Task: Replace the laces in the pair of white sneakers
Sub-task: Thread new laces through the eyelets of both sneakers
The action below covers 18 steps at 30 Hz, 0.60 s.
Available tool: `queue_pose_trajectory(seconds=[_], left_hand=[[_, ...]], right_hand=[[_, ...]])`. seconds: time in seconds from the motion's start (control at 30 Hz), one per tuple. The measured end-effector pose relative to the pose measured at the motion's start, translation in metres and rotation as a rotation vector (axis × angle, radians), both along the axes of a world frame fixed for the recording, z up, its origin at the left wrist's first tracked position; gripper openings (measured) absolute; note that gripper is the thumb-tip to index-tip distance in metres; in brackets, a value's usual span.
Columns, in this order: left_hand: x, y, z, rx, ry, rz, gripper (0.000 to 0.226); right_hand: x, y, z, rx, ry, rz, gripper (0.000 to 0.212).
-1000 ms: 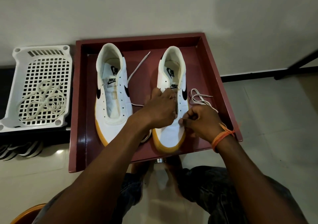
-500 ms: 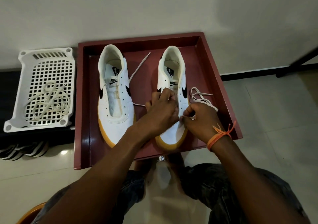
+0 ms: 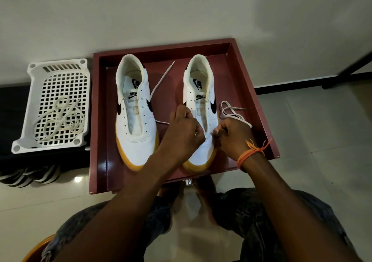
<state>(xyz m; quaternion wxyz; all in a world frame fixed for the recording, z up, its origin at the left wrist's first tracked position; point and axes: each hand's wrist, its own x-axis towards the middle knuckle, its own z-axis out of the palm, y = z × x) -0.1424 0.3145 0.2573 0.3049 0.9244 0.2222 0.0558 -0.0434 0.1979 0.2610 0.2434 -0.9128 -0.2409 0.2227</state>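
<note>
Two white sneakers with yellow soles stand side by side, toes toward me, in a dark red tray (image 3: 259, 100). The left sneaker (image 3: 135, 116) has bare eyelets. Over the lower eyelets of the right sneaker (image 3: 201, 92), my left hand (image 3: 184, 133) has its fingers curled at the shoe's left eyelet edge. My right hand (image 3: 231, 135) pinches the end of a white lace (image 3: 231, 110), which loops on the tray to the shoe's right. Another stretch of white lace (image 3: 161, 82) lies between the shoes.
A white perforated basket (image 3: 58, 84) at the left holds a coil of cream laces (image 3: 60, 120). Striped footwear (image 3: 30, 176) sits below it on the pale tiled floor. A white wall rises behind the tray. A dark furniture leg (image 3: 352, 68) stands far right.
The view shifted slightly. My left hand slid down from the tongue toward the lower eyelets, and my right hand moved in closer to it with the lace end.
</note>
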Motion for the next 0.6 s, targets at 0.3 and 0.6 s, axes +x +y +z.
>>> queue_pose_trajectory(seconds=[0.3,0.6], left_hand=[[0.019,0.007,-0.006,0.058,0.178,-0.042,0.019],[0.01,0.012,-0.009,-0.119,0.092,-0.058,0.013]], right_hand=[[0.008,-0.005,-0.013,0.062,0.064,-0.043,0.03],[0.006,-0.008,-0.012,0.155,0.285,-0.131,0.027]])
